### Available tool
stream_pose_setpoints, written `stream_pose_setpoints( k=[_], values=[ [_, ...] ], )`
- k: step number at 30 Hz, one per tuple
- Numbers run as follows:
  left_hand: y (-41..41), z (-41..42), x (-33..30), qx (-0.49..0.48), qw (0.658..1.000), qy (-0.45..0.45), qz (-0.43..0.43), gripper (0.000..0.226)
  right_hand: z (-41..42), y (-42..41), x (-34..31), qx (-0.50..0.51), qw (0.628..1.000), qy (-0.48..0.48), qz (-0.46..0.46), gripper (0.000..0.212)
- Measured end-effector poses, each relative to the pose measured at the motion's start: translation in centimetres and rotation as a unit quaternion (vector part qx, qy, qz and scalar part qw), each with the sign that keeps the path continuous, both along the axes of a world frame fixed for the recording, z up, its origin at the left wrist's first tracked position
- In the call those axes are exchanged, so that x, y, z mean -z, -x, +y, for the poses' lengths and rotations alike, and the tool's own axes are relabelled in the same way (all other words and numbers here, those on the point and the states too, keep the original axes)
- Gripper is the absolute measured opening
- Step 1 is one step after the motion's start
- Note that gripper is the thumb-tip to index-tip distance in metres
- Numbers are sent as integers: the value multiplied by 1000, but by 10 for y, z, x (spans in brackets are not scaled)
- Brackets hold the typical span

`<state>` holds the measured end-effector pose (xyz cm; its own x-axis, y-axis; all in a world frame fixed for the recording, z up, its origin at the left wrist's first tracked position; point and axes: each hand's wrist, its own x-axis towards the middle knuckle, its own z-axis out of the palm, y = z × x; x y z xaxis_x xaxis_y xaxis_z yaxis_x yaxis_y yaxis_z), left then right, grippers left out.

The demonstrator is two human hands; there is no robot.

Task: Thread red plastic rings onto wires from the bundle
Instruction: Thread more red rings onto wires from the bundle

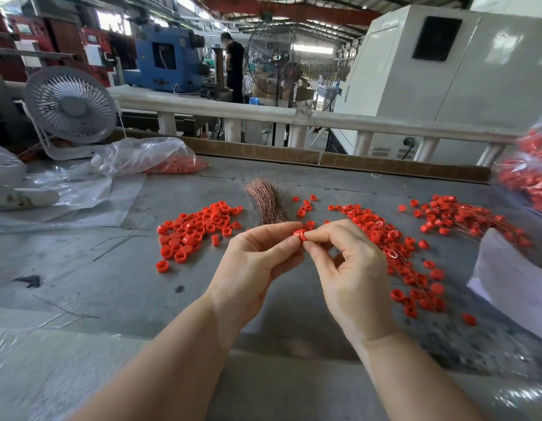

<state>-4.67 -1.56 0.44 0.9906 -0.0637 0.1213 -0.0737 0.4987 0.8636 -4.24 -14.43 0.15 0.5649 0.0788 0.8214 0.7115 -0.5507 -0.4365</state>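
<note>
My left hand and my right hand meet above the middle of the table. Both pinch one red plastic ring between thumb and fingertips. I cannot make out a wire in the ring. Just behind my hands lies the bundle of copper-coloured wires, fanned out at its far end. To the left is a pile of loose red rings. To the right lies a larger spread of red rings with thin wires through them.
A clear plastic bag of red rings lies at the back left beside a white desk fan. Another bag of rings stands at the right edge, above a white sheet. Loose dark wires lie at the left.
</note>
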Motion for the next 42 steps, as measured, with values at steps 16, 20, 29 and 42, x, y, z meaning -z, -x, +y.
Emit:
stream_pose_setpoints(
  k=[16,20,29,42],
  values=[
    [1,1,0,5,1000,-20,9,17,-1,-1,2,-9,1000,-2,8,4],
    [2,1,-1,10,1000,-22,9,17,-1,-1,1,-13,999,-23,19,5],
    [1,0,1,-3,1000,-17,-3,17,0,-1,0,3,1000,-17,-2,3],
    [3,-1,0,-29,998,-36,-37,18,-1,0,1,-3,1000,5,1,5]
  ],
)
